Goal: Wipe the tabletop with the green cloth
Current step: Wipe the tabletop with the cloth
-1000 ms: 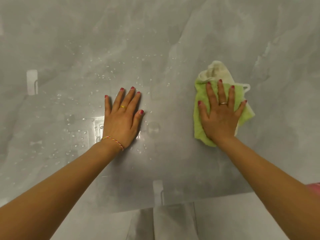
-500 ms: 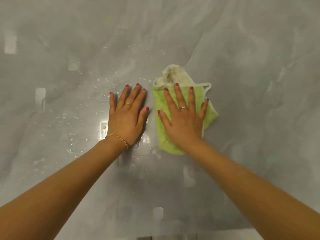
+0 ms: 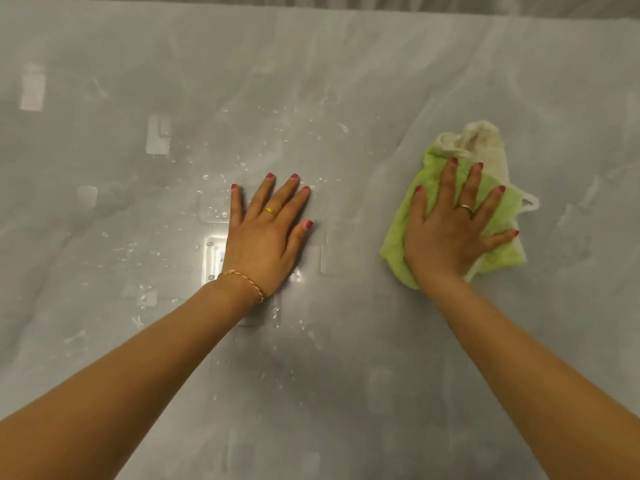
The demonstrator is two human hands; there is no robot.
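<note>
Right, right hand splayed flat, pressing green cloth on grey tabletop; left hand flat, empty, amid droplets, probably water. Risk: cloth bunches, misses droplets.

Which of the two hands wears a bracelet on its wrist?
The left hand, flat on the bare wet tabletop; the right hand presses the green cloth.

we read no text, no labels, no brands, no numbers, no signs anywhere on the glossy grey marbled tabletop
</note>
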